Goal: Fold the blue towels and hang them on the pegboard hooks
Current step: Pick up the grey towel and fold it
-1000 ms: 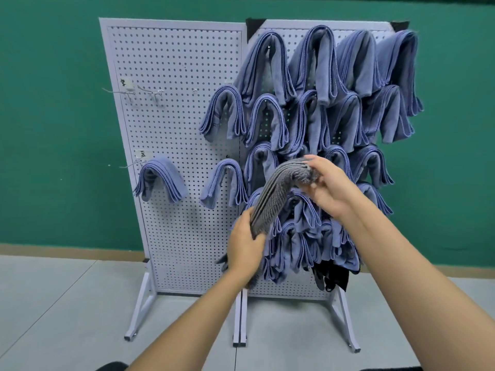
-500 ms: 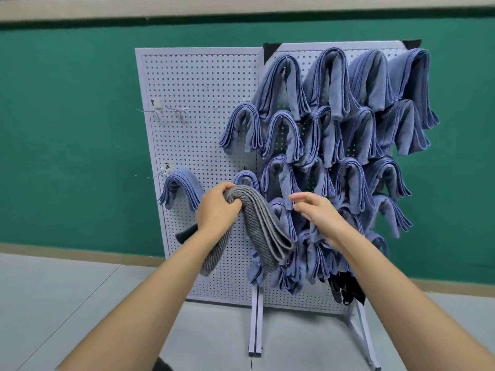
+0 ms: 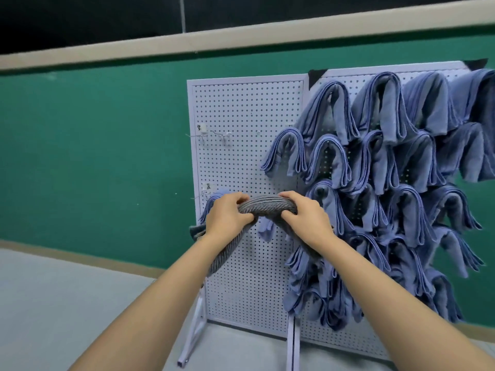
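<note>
- The left hand (image 3: 227,219) and the right hand (image 3: 308,222) are both curling tightly around a folded grey towel (image 3: 267,207). It is arching between them in front of the lower half of the pegboard's (image 3: 246,108) left panel, and its ends are drooping below each hand.
- Bare holes are showing above the hands up to that panel's top edge, and below them down to its bottom edge.
- Two bare hooks (image 3: 222,133) are sticking out near the panel's left edge, above the hands.
- One small blue towel (image 3: 210,207) is peeking out behind the left hand at that edge.
- The hung blue towels (image 3: 375,156) are crowding the right panel, overlapping and spilling across the seam.
- The board is standing on white legs (image 3: 191,338) on a pale grey floor (image 3: 53,303), against a green wall (image 3: 93,156).
</note>
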Demonstrator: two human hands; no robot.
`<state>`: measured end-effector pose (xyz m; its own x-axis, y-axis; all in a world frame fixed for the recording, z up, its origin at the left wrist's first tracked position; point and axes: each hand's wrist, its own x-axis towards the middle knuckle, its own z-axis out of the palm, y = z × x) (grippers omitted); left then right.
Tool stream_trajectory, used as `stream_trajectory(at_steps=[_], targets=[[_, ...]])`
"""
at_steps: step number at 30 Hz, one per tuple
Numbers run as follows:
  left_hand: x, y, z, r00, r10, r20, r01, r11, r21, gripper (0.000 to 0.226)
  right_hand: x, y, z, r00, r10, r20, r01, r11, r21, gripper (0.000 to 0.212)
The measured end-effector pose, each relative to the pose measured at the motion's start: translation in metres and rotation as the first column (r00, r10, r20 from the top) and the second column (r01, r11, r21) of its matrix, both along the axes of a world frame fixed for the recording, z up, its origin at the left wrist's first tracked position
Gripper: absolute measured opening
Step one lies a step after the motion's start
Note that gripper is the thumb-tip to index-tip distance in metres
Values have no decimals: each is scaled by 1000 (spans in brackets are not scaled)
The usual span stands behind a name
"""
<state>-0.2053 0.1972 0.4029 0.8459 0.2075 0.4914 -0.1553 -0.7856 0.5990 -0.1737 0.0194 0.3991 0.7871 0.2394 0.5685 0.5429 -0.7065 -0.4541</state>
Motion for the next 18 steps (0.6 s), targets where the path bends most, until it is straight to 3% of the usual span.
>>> stream_trajectory(at_steps=[8,12,18], targets=[[39,78,25,996,51,73,-54,998,35,37,44,76,35,997,61,57,-58,997,-55,41],[76,105,61,973,67,220,-59,997,-43,37,77,111,71,986,83,144,-89,996,30,41],[126,125,133,870,96,483,-2,981,-192,38,121,151,136,952,44,303,-112,972,209,40]])
